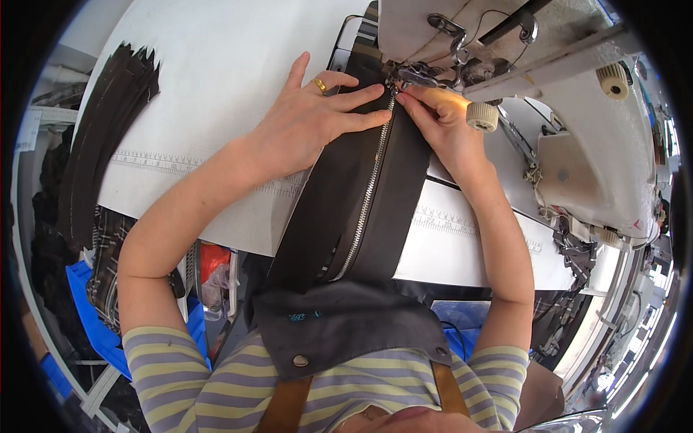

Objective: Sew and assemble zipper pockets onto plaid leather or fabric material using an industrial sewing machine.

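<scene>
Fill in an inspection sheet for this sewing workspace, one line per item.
Surface: white table, printed with ruler markings.
Job's things: black fabric with a silver zipper running lengthwise, its far end by the needle area of the sewing machine.
Clutter: dark fabric strips piled at the table's left; plaid cloth below them.
Left hand: fingers spread, fingertips on the fabric beside the zipper.
Right hand: thumb and fingers by the zipper's far end; exact grip unclear.
Cables: thin dark cord near the right-hand blue bin.
Surroundings: bright lights at the right rim, too distorted for detail.
</scene>
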Demonstrator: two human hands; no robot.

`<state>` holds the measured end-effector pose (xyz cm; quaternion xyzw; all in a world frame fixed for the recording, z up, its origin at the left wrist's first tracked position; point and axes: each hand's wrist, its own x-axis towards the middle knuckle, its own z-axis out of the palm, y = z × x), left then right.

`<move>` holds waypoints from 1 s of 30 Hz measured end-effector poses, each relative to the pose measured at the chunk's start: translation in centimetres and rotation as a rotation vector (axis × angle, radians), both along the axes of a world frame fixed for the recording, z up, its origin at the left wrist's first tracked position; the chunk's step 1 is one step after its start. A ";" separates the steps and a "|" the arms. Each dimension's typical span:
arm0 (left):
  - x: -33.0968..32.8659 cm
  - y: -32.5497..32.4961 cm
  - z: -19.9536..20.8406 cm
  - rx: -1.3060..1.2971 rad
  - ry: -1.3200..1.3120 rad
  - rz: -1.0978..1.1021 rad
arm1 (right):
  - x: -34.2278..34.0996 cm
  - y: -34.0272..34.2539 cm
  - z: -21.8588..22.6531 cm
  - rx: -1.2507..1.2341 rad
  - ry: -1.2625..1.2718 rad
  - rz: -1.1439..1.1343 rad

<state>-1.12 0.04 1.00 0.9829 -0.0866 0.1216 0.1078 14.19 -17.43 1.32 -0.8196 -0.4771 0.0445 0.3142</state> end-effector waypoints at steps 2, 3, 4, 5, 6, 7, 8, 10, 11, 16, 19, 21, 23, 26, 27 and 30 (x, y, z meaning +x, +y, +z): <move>0.0 0.0 0.0 -0.002 0.000 -0.002 | 0.0 -0.1 0.0 -0.022 0.009 -0.013; 0.0 0.1 0.0 -0.002 0.000 -0.003 | 0.2 -0.1 -0.1 -0.044 0.019 -0.018; 0.2 0.1 -0.1 -0.001 -0.001 -0.003 | 0.4 -0.1 -0.4 -0.054 0.042 0.002; 0.4 0.2 -0.1 -0.008 -0.023 0.000 | 0.7 -0.1 -0.6 -0.067 0.028 -0.023; 0.6 0.3 -0.2 -0.014 -0.044 0.003 | 1.1 0.0 -0.9 -0.044 0.021 -0.022; 0.9 0.4 -0.4 -0.014 -0.043 0.004 | 1.6 0.2 -1.3 -0.021 0.014 -0.022; 1.2 0.5 -0.5 -0.010 -0.044 0.014 | 2.0 0.4 -1.7 -0.021 0.014 -0.021; 1.6 0.7 -0.7 -0.007 -0.045 0.023 | 2.8 0.6 -2.3 0.168 -0.022 0.024; 1.7 0.8 -0.8 -0.013 -0.045 0.023 | 3.1 0.7 -2.5 0.231 -0.035 0.039; 1.7 0.9 -1.1 0.020 -0.043 0.027 | 2.0 -0.1 -1.8 -0.010 -0.043 -0.031; 1.8 0.8 -1.2 0.011 -0.068 0.024 | 0.3 -1.2 -0.8 0.029 -0.354 0.039; 1.8 0.8 -1.2 0.002 -0.077 0.027 | -0.4 -1.8 -0.3 0.059 -0.417 0.077; 1.6 0.9 -1.2 -0.009 -0.117 0.014 | -0.8 -2.0 -0.1 0.133 -0.481 0.160; 1.2 1.1 -1.1 -0.023 -0.165 -0.014 | -1.0 -2.0 -0.1 0.104 -0.519 0.233; 1.0 1.2 -1.0 -0.044 -0.196 -0.033 | -1.0 -1.9 -0.2 0.107 -0.518 0.235; 0.9 1.1 -1.0 -0.052 -0.190 -0.035 | -1.1 -2.1 -0.2 0.139 -0.516 0.251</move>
